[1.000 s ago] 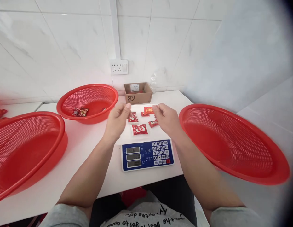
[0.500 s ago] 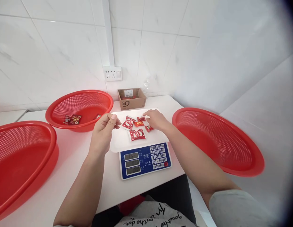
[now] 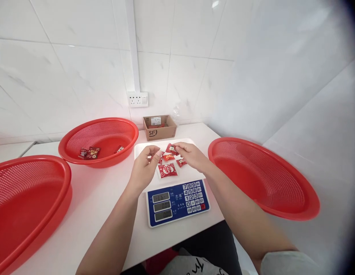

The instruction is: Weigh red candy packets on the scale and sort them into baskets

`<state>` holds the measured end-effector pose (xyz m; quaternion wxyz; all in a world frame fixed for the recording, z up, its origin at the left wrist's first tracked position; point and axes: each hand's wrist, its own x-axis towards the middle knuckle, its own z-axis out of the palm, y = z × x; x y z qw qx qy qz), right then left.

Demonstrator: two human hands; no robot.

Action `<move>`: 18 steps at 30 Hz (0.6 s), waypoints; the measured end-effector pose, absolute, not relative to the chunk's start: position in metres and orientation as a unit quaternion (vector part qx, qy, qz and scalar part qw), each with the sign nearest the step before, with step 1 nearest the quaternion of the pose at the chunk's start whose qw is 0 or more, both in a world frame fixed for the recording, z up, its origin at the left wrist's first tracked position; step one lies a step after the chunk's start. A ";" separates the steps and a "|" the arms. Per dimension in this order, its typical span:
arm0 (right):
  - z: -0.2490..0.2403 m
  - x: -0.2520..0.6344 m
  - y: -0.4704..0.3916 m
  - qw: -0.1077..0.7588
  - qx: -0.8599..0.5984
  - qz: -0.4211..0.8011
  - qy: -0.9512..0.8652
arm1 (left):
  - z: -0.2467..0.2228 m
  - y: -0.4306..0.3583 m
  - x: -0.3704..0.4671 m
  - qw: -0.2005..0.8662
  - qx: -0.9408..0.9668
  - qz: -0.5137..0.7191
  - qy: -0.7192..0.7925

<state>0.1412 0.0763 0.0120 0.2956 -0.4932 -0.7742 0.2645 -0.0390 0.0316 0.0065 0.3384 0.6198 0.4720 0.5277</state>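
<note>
Our right hand [image 3: 191, 154] comes in over the right side of the white pan [image 3: 183, 173], gripping a small red packet [image 3: 171, 148] by its right end, towards the far side. Our left hand [image 3: 146, 164] covers part of the pan's left edge, thumb and fingers curled beside a partly hidden red packet [image 3: 160, 158]; we cannot tell whether they grip it.

Between our hands, an orange-red packet [image 3: 168, 157] lies in the middle of the pan. A large red packet [image 3: 167, 170] lies nearer to us, with a margin of pan before the near edge, and a dark red packet [image 3: 181, 163] sits just below our right fingers.

The blue panel [image 3: 177, 206] of the scale adjoins the pan's near edge, and a strip of white table [image 3: 91, 202] runs from there to the slanting front edge. More tabletop stretches left, between our forearm and the near left basket [image 3: 25, 191].

The far left basket [image 3: 114, 133] holds a few wrapped sweets [image 3: 93, 153] by its near rim. Beyond the pan, a cardboard box [image 3: 162, 133] stands near the wall. The right basket [image 3: 280, 175] crowds our right forearm, its rim overlapping our view of the table's right edge.
</note>
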 end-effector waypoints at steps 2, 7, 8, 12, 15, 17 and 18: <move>0.016 0.141 0.059 0.346 -0.452 0.331 -0.752 | 0.005 0.030 -0.035 0.353 0.630 0.512 0.465; 0.017 0.137 0.030 0.391 -0.413 0.363 -0.738 | 0.000 0.024 -0.027 0.408 0.635 0.497 0.428; 0.017 0.136 0.028 0.395 -0.418 0.369 -0.730 | -0.002 0.023 -0.026 0.412 0.627 0.507 0.424; 0.016 0.134 0.023 0.429 -0.440 0.375 -0.694 | -0.006 0.021 -0.023 0.429 0.595 0.540 0.412; 0.014 0.134 0.022 0.461 -0.442 0.373 -0.673 | -0.007 0.019 -0.022 0.415 0.600 0.543 0.416; 0.011 0.134 0.022 0.472 -0.446 0.383 -0.657 | -0.007 0.018 -0.021 0.394 0.610 0.543 0.422; 0.010 0.134 0.022 0.474 -0.449 0.389 -0.650 | -0.007 0.017 -0.021 0.388 0.613 0.543 0.423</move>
